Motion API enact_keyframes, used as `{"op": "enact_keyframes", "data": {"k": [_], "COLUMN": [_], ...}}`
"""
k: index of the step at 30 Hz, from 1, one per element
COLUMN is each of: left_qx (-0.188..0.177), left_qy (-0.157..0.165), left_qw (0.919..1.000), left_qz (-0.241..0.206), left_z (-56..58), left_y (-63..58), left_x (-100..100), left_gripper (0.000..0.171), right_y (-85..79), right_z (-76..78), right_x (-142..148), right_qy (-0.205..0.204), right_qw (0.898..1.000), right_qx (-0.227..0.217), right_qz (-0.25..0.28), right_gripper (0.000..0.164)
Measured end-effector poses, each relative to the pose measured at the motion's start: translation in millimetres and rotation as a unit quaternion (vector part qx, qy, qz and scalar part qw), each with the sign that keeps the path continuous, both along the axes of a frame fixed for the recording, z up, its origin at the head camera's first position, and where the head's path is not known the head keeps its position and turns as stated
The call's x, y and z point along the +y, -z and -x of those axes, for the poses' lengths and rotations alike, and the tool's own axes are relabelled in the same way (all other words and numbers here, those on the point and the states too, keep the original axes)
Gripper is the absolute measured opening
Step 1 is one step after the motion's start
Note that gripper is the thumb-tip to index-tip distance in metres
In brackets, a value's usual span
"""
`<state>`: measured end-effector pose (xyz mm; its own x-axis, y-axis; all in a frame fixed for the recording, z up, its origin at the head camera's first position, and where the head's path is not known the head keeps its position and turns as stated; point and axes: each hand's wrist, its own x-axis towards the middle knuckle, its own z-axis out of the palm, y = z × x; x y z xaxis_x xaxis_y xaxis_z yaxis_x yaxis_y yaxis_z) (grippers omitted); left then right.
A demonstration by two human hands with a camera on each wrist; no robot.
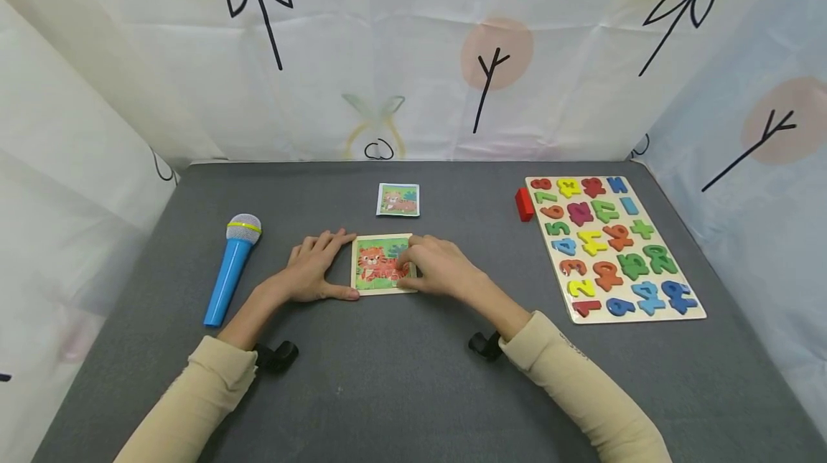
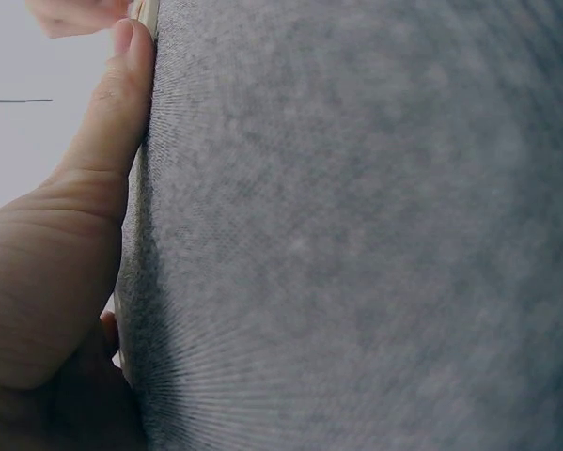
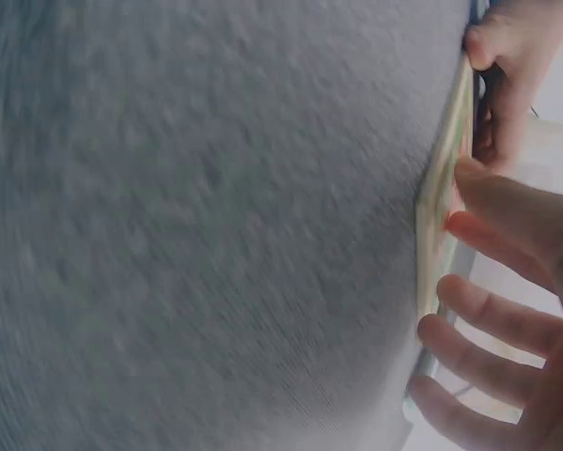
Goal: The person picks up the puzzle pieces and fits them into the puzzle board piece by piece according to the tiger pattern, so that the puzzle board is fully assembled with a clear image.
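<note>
A small picture puzzle board [image 1: 375, 265] with a pale wooden rim lies flat on the grey table, showing an orange-red animal on green. My left hand [image 1: 313, 265] touches its left side, thumb at the near corner and fingers at the far one, spread and fairly straight. Over the right part of the board my right hand [image 1: 442, 267] rests its thumb and index fingertips on the picture, slightly apart. In the right wrist view, the other fingers [image 3: 478, 362] are loosely bent along the board's edge. The right hand covers part of the picture.
Behind the board lies a small card [image 1: 398, 200] with a similar picture. A blue toy microphone [image 1: 232, 269] lies to the left. On the right is a board of colourful numbers and letters [image 1: 614, 248], with a red block [image 1: 525, 204] at its far left edge.
</note>
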<state>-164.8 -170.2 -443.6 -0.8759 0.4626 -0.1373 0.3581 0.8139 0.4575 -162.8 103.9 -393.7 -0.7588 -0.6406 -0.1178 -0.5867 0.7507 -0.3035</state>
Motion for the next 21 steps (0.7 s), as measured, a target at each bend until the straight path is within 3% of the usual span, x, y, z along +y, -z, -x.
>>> {"op": "enact_keyframes", "data": {"k": [11,21], "left_qx": [-0.001,-0.005], "left_qy": [-0.003,0.002], "left_qw": [1.0,1.0], "left_qz": [-0.002,0.001], "left_z": [0.3,0.0], "left_y": [-0.7,-0.4], "left_x": [-2.0,-0.5], "left_gripper": [0.108,0.107], "right_y": [3.8,6.6], "right_z": [-1.3,-0.6], "right_x": [-7.6,-1.7], "right_qy": [0.032,0.044], "right_qw": [0.999,0.997], "right_qx": [-0.035,-0.048], "right_qz": [0.018,0.039], "right_gripper": [0.018,0.02]}}
